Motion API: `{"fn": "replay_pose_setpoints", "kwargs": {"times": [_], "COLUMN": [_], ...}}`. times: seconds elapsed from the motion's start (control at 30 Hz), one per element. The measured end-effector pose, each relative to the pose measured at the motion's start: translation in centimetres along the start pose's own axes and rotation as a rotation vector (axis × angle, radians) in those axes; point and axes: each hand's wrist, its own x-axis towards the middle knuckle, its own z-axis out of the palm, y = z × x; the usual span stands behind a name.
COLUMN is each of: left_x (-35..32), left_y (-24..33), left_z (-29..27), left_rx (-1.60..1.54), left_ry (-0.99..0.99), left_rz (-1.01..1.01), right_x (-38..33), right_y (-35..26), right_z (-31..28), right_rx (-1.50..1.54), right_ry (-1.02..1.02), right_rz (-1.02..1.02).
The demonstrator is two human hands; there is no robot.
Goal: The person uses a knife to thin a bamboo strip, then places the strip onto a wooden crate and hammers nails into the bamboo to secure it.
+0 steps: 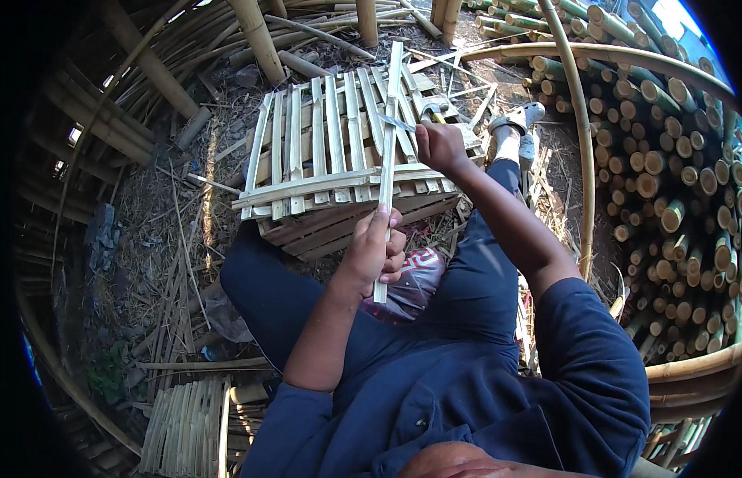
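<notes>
My left hand was closed around the near end of a long bamboo slat, my grip wrapped tight with a short stub of the slat sticking out below my fist. The slat ran away from me, far up over the bamboo crate that sat on the ground just beyond my knees. My right hand was farther out and a little right, its grip shut on a small knife, the blade pointing left and touching the slat about midway along it. So the slat lay between my two hands, held at the near end and met by the blade over the crate's slatted top. Cut bamboo poles were stacked at the right
</notes>
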Motion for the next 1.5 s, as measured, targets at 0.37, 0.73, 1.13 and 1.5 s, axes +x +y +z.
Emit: {"fn": "replay_pose_setpoints", "kwargs": {"times": [0.37,0.73,1.13,1.5], "left_x": [0.0,0.2,0.4,0.3], "left_y": [-0.4,-0.5,0.2,0.5], "left_z": [-0.1,-0.4,-2.0,-2.0], "left_rx": [-0.039,-0.069,-0.064,-0.023], "left_ry": [-0.008,-0.035,-0.022,-0.056], "left_rz": [-0.005,-0.004,-0.050,-0.099], "right_x": [-0.1,-1.1,-2.2,-0.4], "right_y": [-3.5,-3.9,-4.3,-3.9], "right_z": [0.4,0.7,1.4,-0.3], "right_rx": [0.051,0.142,0.007,-0.099], "right_ry": [0.029,0.034,-0.086,0.081], "right_rz": [0.094,-0.064,-0.159,-0.299]}}
